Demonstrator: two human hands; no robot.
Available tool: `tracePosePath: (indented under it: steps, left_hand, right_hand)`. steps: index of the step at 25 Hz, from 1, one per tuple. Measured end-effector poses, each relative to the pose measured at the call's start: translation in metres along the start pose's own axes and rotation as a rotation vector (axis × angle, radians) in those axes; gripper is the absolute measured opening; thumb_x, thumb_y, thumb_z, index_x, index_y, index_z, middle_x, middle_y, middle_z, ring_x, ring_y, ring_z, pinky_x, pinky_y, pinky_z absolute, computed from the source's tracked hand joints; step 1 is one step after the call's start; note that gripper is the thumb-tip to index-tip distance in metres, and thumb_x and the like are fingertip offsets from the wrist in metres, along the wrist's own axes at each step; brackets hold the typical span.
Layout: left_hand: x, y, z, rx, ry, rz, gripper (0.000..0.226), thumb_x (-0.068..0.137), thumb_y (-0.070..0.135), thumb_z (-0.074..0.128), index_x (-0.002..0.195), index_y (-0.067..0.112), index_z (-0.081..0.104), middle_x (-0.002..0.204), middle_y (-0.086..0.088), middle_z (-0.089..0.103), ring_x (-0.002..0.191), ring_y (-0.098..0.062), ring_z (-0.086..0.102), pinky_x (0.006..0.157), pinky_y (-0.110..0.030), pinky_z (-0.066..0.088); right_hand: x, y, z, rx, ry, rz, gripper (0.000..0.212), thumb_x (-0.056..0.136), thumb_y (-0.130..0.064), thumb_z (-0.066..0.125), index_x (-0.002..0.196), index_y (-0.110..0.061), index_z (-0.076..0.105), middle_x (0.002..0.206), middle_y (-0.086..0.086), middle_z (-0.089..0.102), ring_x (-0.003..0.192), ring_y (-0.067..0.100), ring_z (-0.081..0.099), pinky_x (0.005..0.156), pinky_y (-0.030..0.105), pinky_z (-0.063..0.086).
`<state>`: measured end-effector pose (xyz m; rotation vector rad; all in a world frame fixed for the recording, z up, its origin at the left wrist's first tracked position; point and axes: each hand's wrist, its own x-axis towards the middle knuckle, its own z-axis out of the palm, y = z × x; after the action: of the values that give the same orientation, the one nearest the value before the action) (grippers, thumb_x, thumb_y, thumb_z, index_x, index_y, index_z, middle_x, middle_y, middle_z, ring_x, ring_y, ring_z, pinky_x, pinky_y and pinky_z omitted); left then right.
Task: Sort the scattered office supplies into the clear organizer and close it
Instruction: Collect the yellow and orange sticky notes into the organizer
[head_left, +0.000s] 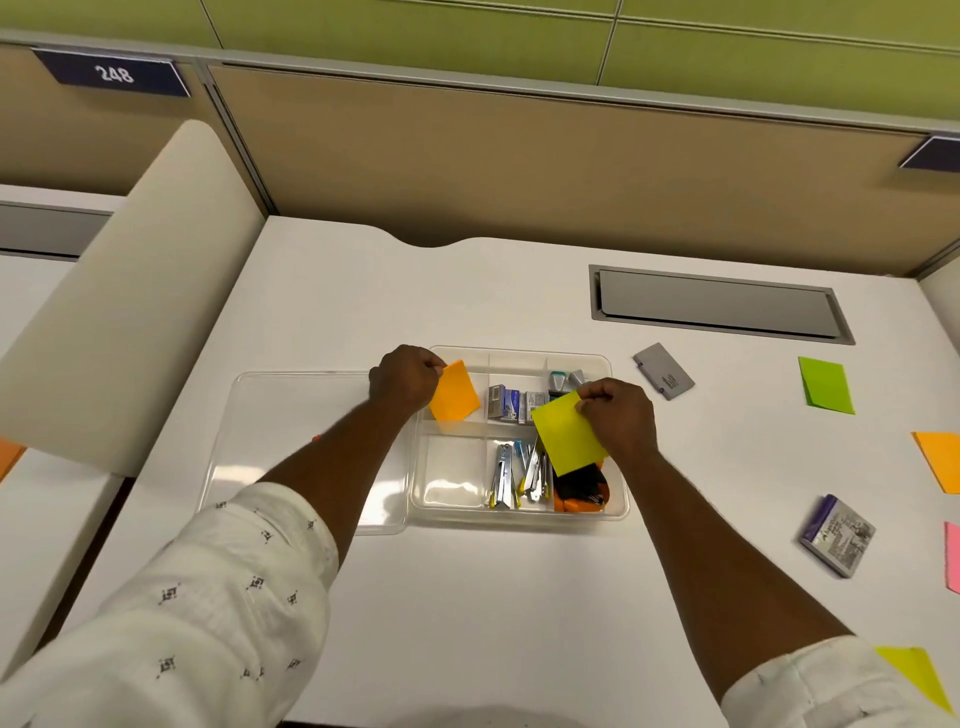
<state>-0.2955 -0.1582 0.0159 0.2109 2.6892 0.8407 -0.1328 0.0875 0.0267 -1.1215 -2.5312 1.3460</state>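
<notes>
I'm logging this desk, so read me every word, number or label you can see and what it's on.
"248": white digits on the dark blue sign, upper left.
Gray card: print too small to read.
Purple and gray box: print blurred.
Small boxes in the organizer: labels unreadable.

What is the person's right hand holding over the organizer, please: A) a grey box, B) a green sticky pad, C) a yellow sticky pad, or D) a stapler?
C: the right hand pinches a yellow sticky pad above the clear organizer.
</notes>
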Motion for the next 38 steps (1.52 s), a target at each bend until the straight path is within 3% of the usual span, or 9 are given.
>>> tracePosePath:
  steps: [5,10,13,18,22,28,33,38]
  left_hand:
    - [0.008,0.004,0.003,0.054,0.067,0.098,0.023,0.088,0.033,0.070,0.111,0.032,0.072,0.122,0.003,0.068,0.117,-0.023,0.058,0.094,-0.038,0.036]
    - [0.012,-0.025,-0.001,-0.076,0.091,0.105,0.048,0.084,0.040,0.074,0.128,0.028,0.063,0.137,0.006,0.060,0.129,-0.018,0.052,0.104,-0.035,0.038]
    - [0.010,-0.049,-0.001,-0.045,0.036,0.156,0.054,0.089,0.038,0.069,0.139,0.024,0.054,0.146,0.004,0.051,0.139,-0.017,0.041,0.116,-0.036,0.031]
    - [0.007,-0.064,0.006,-0.011,0.029,0.186,0.052,0.093,0.034,0.065,0.142,0.024,0.051,0.147,0.002,0.050,0.142,-0.018,0.037,0.116,-0.035,0.028]
    - [0.013,-0.056,0.011,-0.077,0.016,0.167,0.049,0.092,0.034,0.064,0.139,0.026,0.054,0.144,0.001,0.054,0.140,-0.017,0.041,0.115,-0.033,0.031]
    - [0.013,-0.045,0.012,-0.061,0.074,0.161,0.044,0.089,0.037,0.067,0.131,0.025,0.059,0.129,0.003,0.065,0.121,-0.020,0.055,0.104,-0.039,0.043]
    - [0.013,-0.024,0.010,-0.020,0.111,0.117,0.036,0.086,0.029,0.067,0.121,0.023,0.061,0.103,0.003,0.072,0.104,-0.024,0.061,0.092,-0.040,0.048]
    - [0.019,-0.013,0.010,0.063,0.098,0.043,0.037,0.084,0.033,0.069,0.118,0.021,0.059,0.097,-0.004,0.072,0.102,-0.028,0.063,0.093,-0.041,0.048]
  right_hand:
    - [0.010,-0.031,0.012,0.337,0.059,0.050,0.022,0.077,-0.008,0.076,0.074,-0.030,0.075,0.091,-0.004,0.075,0.096,0.022,0.067,0.089,0.042,0.055]
    - [0.014,-0.058,0.047,0.511,0.015,0.064,0.022,0.074,-0.002,0.077,0.076,-0.024,0.077,0.083,0.001,0.077,0.086,0.021,0.072,0.087,0.038,0.059]
    - [0.017,-0.071,0.072,0.555,-0.037,0.090,0.022,0.076,0.002,0.076,0.076,-0.020,0.076,0.082,0.005,0.076,0.087,0.029,0.073,0.082,0.036,0.060]
    - [0.024,-0.081,0.106,0.389,-0.072,0.088,0.017,0.075,-0.002,0.076,0.083,-0.017,0.077,0.087,0.007,0.076,0.091,0.026,0.071,0.089,0.043,0.057]
    - [0.027,-0.081,0.119,0.208,-0.098,0.037,0.016,0.076,-0.008,0.076,0.090,-0.017,0.077,0.093,0.005,0.076,0.093,0.024,0.069,0.090,0.040,0.055]
    - [0.026,-0.081,0.123,-0.135,-0.094,-0.149,0.033,0.083,-0.009,0.062,0.112,-0.018,0.073,0.106,0.002,0.075,0.099,0.023,0.067,0.087,0.034,0.053]
    - [0.021,-0.071,0.124,-0.111,-0.100,-0.151,0.044,0.081,-0.009,0.056,0.122,-0.019,0.067,0.110,0.001,0.073,0.097,0.027,0.068,0.086,0.043,0.056]
    - [0.019,-0.058,0.122,-0.042,-0.062,-0.175,0.047,0.081,-0.006,0.058,0.127,-0.018,0.062,0.129,0.002,0.064,0.117,0.023,0.061,0.101,0.042,0.049]
